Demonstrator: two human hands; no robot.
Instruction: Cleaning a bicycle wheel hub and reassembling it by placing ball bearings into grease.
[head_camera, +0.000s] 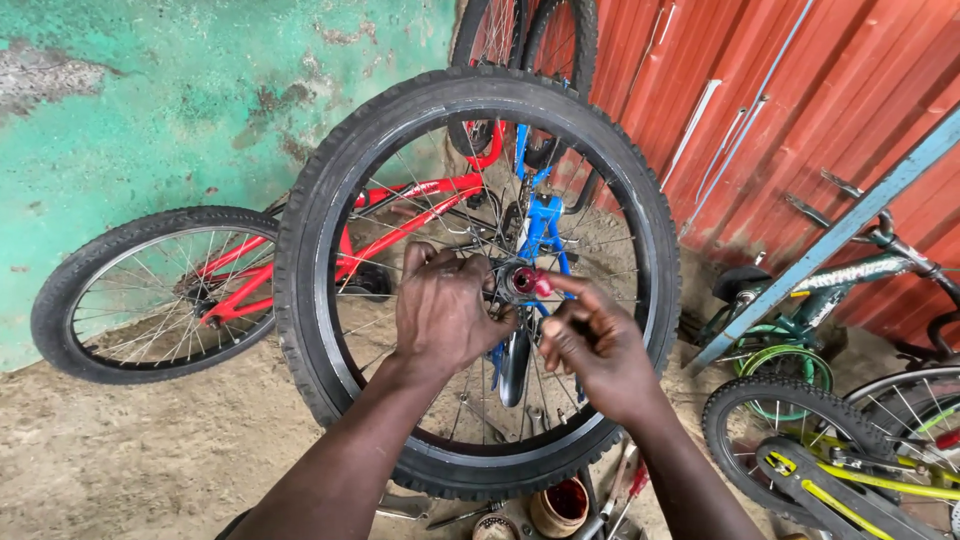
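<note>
Head view: hands at wheel hub

Red bike (300, 250) leans on green wall at left. Wheel (478, 280) stands upright, centre. Left hand (445, 310) closed around the hub (520, 281); right hand (590, 340) pinches a small red part at it. Hub work underway; tyre already on. Tools (560, 505) lie below.

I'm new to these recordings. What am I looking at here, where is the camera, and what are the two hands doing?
There is one picture, taken by a camera worn on a person's head, looking down at their own bare hands. No machine is involved. The left hand grips the hub at the middle of a spoked bicycle wheel held upright. The right hand has its fingers at a small red part on that hub. Behind stand a red bicycle and a blue bicycle against a green wall. On the dirt floor below lie tools and a small tin.
</note>
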